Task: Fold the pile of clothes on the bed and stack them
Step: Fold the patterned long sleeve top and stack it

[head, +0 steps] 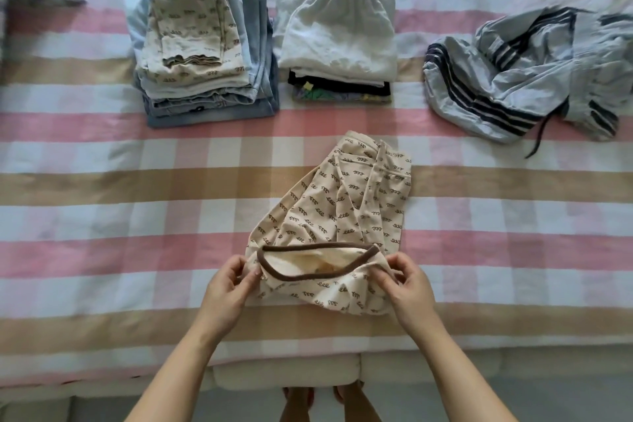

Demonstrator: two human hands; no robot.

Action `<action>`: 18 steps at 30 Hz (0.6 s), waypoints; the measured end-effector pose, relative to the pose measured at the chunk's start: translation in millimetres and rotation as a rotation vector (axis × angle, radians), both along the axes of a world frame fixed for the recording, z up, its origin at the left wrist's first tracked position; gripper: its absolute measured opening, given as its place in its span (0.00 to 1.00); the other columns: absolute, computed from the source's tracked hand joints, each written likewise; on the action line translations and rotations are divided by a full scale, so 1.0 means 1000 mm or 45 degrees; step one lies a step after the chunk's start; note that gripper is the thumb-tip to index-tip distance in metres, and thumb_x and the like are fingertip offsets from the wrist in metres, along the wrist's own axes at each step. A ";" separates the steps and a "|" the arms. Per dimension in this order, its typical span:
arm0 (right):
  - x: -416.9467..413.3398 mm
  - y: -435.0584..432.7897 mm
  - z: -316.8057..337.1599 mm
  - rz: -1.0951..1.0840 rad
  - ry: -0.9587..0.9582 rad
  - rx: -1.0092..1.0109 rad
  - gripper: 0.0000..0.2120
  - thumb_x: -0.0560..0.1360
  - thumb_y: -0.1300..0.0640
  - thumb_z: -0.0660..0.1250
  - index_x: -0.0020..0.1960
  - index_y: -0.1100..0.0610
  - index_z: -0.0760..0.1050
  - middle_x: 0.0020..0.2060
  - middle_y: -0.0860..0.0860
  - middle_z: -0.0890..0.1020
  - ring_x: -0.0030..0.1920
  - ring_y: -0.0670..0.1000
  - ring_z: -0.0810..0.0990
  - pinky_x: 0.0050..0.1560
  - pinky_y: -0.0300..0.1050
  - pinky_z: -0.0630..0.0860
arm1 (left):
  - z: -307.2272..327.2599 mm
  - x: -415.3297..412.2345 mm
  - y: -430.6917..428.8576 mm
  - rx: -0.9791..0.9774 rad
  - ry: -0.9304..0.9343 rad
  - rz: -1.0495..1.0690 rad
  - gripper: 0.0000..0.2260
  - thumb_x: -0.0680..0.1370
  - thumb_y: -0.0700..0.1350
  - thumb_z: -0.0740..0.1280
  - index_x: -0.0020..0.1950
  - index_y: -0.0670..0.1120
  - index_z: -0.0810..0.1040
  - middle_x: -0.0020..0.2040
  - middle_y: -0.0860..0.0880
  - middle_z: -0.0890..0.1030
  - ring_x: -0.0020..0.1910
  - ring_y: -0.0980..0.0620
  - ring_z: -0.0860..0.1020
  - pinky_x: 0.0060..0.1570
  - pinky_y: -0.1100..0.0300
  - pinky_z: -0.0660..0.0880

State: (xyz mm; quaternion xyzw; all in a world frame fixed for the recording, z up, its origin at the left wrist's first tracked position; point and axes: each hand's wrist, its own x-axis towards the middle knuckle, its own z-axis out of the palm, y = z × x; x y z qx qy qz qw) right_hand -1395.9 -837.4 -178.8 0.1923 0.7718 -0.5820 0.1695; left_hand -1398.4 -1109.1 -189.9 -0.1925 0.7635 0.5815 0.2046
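Patterned top [342, 209]: cream with a squiggle print, lying crumpled on the bed [102, 188] just toward 6 o'clock from mid-view. Its brown-edged neckline [315, 262] is nearest the person and its body runs toward 12 o'clock.
Left grip [227, 288]: fingers curled, pinching the cloth at the neckline's 9 o'clock end.
Right grip [407, 284]: fingers curled, pinching the cloth at the neckline's 3 o'clock end.
Step in hand: probably squaring the top by its shoulders before the first fold.
Doing it well: draw both shoulders apart evenly until the neckline lies straight. Then smooth the bunched creases toward 1 o'clock, so no wrinkle gets folded in. Fold the sides inward to about the width of the finished piles.
Left stack [202, 55]: at 11 o'clock, topped by a piece in the same print, so likely where this top belongs.
Right stack [335, 34]: at 12 o'clock, white on top, just beside the other pile.
Striped garment [513, 79]: at 2 o'clock, loose and not yet folded.
Risk: an uneven pull would skew the seams and give a lopsided bundle.
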 end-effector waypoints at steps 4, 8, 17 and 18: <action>-0.011 0.008 0.045 -0.123 0.271 0.064 0.10 0.70 0.49 0.67 0.39 0.56 0.73 0.31 0.49 0.78 0.33 0.46 0.75 0.35 0.38 0.72 | 0.050 -0.016 0.009 -0.126 0.330 0.058 0.07 0.76 0.48 0.61 0.42 0.46 0.72 0.35 0.49 0.77 0.34 0.59 0.75 0.34 0.66 0.72; -0.032 0.013 0.119 -0.130 0.492 0.116 0.10 0.70 0.48 0.66 0.37 0.54 0.69 0.30 0.50 0.75 0.30 0.46 0.72 0.31 0.40 0.70 | 0.120 -0.040 0.013 -0.251 0.620 0.033 0.07 0.77 0.48 0.60 0.41 0.48 0.68 0.33 0.48 0.73 0.32 0.56 0.72 0.30 0.64 0.69; -0.069 0.036 0.283 0.020 0.829 0.302 0.10 0.67 0.46 0.67 0.37 0.52 0.74 0.27 0.53 0.77 0.28 0.48 0.74 0.30 0.40 0.69 | 0.288 -0.075 0.002 -0.405 1.044 -0.061 0.08 0.76 0.41 0.65 0.39 0.47 0.68 0.31 0.53 0.72 0.32 0.60 0.72 0.30 0.72 0.67; -0.071 0.038 0.298 0.041 0.865 0.317 0.11 0.67 0.45 0.68 0.36 0.52 0.74 0.25 0.51 0.75 0.27 0.46 0.72 0.29 0.37 0.68 | 0.304 -0.076 -0.001 -0.402 1.067 -0.071 0.09 0.75 0.41 0.66 0.38 0.50 0.68 0.30 0.53 0.72 0.31 0.59 0.72 0.30 0.73 0.67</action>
